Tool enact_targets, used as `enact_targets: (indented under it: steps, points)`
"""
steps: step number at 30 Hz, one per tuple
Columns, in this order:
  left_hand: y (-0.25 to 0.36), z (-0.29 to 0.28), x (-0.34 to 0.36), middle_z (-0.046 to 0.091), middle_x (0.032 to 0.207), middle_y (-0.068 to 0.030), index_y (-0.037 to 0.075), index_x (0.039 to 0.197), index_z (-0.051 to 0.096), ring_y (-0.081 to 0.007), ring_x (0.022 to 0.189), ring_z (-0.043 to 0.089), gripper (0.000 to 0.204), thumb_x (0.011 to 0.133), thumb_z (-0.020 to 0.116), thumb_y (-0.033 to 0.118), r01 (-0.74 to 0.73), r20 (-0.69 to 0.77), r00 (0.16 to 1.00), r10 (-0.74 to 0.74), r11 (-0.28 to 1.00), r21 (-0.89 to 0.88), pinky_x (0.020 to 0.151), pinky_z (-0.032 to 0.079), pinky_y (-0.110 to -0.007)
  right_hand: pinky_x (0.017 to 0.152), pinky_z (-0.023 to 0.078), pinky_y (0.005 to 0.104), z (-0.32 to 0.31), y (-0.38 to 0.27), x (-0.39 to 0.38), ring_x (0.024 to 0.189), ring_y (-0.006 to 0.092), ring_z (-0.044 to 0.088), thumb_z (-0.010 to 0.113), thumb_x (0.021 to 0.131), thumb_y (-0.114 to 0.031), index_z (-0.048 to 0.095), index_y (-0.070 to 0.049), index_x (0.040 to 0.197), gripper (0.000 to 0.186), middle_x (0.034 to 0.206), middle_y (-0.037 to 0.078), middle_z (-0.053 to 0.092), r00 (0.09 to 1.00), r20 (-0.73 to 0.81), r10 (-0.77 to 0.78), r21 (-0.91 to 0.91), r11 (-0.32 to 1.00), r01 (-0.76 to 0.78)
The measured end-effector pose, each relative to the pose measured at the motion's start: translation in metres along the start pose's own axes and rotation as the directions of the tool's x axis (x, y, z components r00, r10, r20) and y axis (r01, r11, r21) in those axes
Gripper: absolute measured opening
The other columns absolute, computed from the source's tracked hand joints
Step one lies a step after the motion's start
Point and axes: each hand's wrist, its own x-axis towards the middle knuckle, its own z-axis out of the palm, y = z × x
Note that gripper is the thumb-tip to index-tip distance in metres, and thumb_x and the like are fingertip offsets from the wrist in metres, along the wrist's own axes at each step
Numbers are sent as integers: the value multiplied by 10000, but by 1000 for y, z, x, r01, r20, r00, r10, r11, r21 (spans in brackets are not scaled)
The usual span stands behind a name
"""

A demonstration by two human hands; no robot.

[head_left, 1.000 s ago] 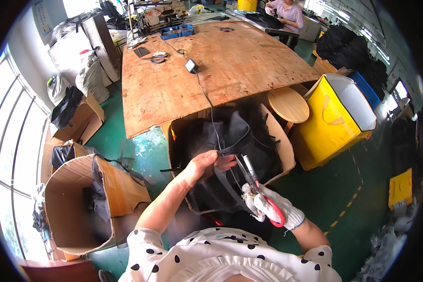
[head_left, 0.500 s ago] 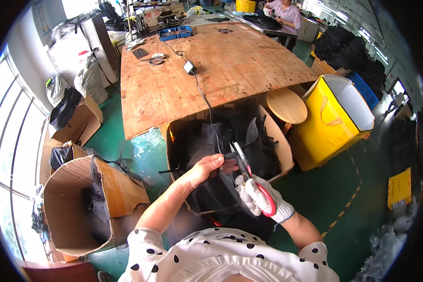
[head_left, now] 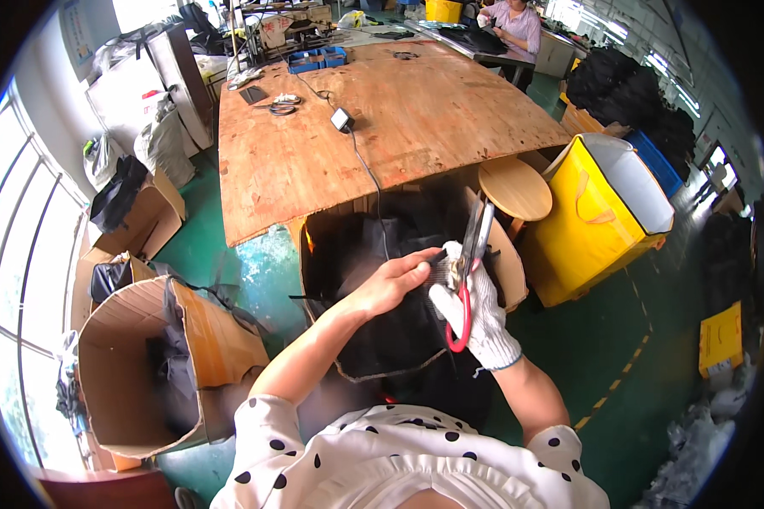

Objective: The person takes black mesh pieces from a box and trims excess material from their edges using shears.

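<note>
My bare left hand [head_left: 396, 282] pinches the edge of a piece of black mesh fabric [head_left: 399, 327] that hangs down in front of me. Close against it, my right hand [head_left: 482, 318], in a white knit glove, grips a pair of scissors [head_left: 465, 310] with red handles. The scissor blades point up and away from me, past the fabric's edge. Both hands meet above a cardboard box [head_left: 509, 276] heaped with dark fabric. Part of the mesh is hidden behind the gloved fingers.
A wooden worktable [head_left: 382, 110] with a cord and a small adapter [head_left: 342, 120] lies ahead. Right of the box stand a round wooden stool [head_left: 515, 188] and a yellow insulated bag [head_left: 598, 229]. At left sits an open cardboard carton [head_left: 127, 373]. Another person [head_left: 518, 30] works at the far table.
Both hands have moved up and to the right. The scissors have swung from pointing up-left to pointing up-right, and the gloved hand has come beside the left fingertips at the fabric.
</note>
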Motion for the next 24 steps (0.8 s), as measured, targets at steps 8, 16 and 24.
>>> enact_targets:
  steps: [8,16,24]
  points:
    - [-2,-25,-37,619,753,-92,18,1009,598,-163,710,595,321,898,551,316,56,127,979,-157,815,577,681,480,-329,555,360,206,-58,37,43,608,64,412,472,865,-43,449,-94,856,56,695,-28,385,937,260,232,902,289,-322]
    - [0,-44,-47,581,755,2,-2,863,645,-88,639,488,275,827,665,270,271,168,950,-265,962,-16,578,398,-221,673,441,343,-90,8,37,711,243,529,534,770,-79,499,-62,973,206,788,94,505,987,-81,139,17,990,-138]
    - [-16,-30,-48,338,1370,-276,-25,1180,477,-366,1134,514,480,851,568,312,250,318,947,-44,721,-646,937,429,-393,646,446,340,-79,28,37,698,235,542,545,759,-90,495,-72,942,191,764,84,488,988,-84,128,-34,991,-132]
